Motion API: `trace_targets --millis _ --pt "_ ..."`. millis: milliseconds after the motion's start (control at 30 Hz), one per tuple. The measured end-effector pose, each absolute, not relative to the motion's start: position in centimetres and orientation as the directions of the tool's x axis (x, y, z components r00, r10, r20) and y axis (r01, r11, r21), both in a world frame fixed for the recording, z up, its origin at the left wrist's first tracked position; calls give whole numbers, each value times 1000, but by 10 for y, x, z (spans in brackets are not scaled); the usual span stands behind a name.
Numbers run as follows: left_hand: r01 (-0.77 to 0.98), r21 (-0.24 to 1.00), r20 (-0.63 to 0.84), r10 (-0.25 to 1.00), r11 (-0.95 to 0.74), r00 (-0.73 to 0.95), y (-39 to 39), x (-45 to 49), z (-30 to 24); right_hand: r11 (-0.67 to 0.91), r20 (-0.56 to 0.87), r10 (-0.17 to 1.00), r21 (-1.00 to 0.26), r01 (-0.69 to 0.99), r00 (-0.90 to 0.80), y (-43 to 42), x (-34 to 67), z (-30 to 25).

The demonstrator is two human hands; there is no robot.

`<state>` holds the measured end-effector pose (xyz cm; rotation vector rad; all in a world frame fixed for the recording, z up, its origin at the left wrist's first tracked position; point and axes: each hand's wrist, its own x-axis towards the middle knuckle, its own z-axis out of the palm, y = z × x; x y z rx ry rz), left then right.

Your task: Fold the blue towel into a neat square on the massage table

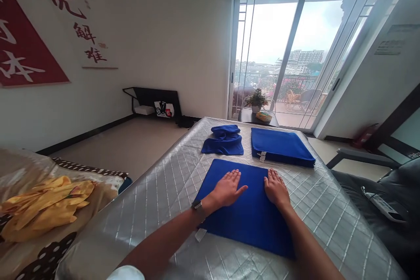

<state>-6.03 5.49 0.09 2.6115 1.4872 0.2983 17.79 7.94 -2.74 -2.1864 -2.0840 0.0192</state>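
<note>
A blue cloth (249, 223) lies spread flat on the silver quilted cover (157, 210) in front of me, a white tag at its lower left corner. My left hand (228, 188) rests palm down on it, thumb stretched out to the right. My right hand (277, 187) lies flat along the cloth's right edge, fingers pointing away from me. Neither hand grips anything. Beyond the right hand sits a neat stack of folded blue cloths (280, 143) with a white tag at its front. To its left is a crumpled blue cloth (225, 140).
A yellow garment (49, 205) lies on a plastic-covered surface at the left. A black chair (367, 188) with a white power strip (383, 205) on it stands at the right. Past the far edge, a small table (244, 117) holds a potted plant (257, 99) before glass doors.
</note>
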Motion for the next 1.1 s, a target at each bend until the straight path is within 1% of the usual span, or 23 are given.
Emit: trace_targets --millis 67,133,267,400,533,600,667,867,967,1100 --pt "777 224 137 809 -588 572 62 -17 1 -29 70 997 -81 996 34 78 179 -27" --pt "746 238 168 783 -621 599 72 22 -3 -13 57 998 -63 998 17 77 180 -26" --pt "784 248 189 822 -570 537 88 55 -15 -15 42 999 -62 998 18 77 182 -26" --pt "831 254 163 869 -494 467 99 16 -24 -30 47 998 -102 994 35 80 181 -27" --pt "921 230 122 948 -314 293 113 -65 -25 -57 38 997 -141 988 63 80 180 -26" --pt "950 220 104 974 -221 203 119 -100 -26 -64 27 997 -138 988 68 80 179 -26" --pt "960 216 98 983 -176 158 123 -124 -28 -67 23 997 -121 990 70 80 179 -25" --pt "966 197 131 981 -169 145 122 -132 -31 -86 26 996 -32 996 87 77 173 -16" --pt "965 195 145 978 -177 150 121 -128 -31 -61 58 996 9 998 61 70 172 -15" --pt "963 203 143 978 -177 149 120 -129 -31 -35 54 998 -17 999 36 56 175 -22"
